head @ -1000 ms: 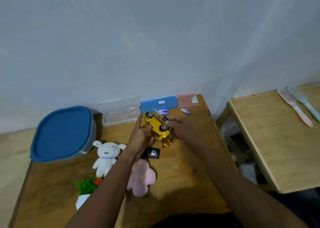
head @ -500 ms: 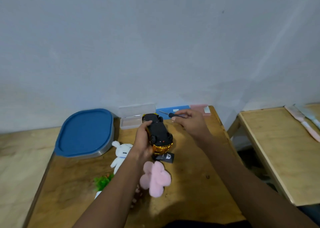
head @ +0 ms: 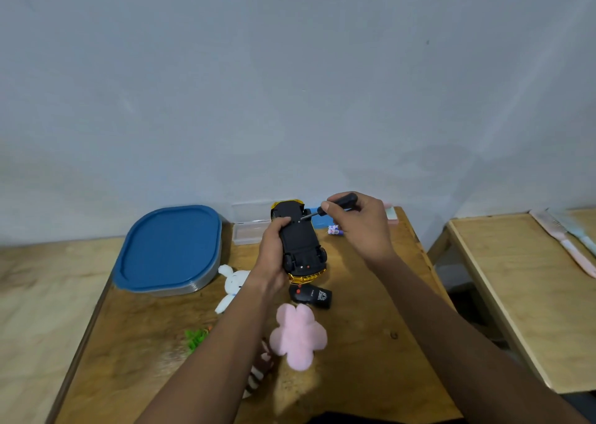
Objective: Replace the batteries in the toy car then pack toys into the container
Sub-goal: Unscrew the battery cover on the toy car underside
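My left hand (head: pixel 272 249) grips the yellow toy car (head: pixel 301 241) above the table, turned so its black underside faces me. My right hand (head: pixel 361 227) holds a small black-handled screwdriver (head: pixel 335 205), and its tip touches the underside near the car's far end. Loose batteries (head: pixel 334 230) lie on the table behind the car. The container with a blue lid (head: pixel 169 246) sits closed at the back left. A white plush rabbit (head: pixel 233 283), a pink plush flower (head: pixel 298 335) and a black remote control (head: pixel 311 294) lie on the table below my hands.
A green plastic plant (head: pixel 196 336) lies near my left forearm. A clear box (head: pixel 250 230) and a blue box (head: pixel 317 219) stand along the wall. A second wooden table (head: pixel 522 294) to the right carries two brushes (head: pixel 567 240), with a gap between the tables.
The car has been lifted and flipped from its side to underside up. My right hand brought the screwdriver tip onto the underside. The camera tilted so the scene sits lower.
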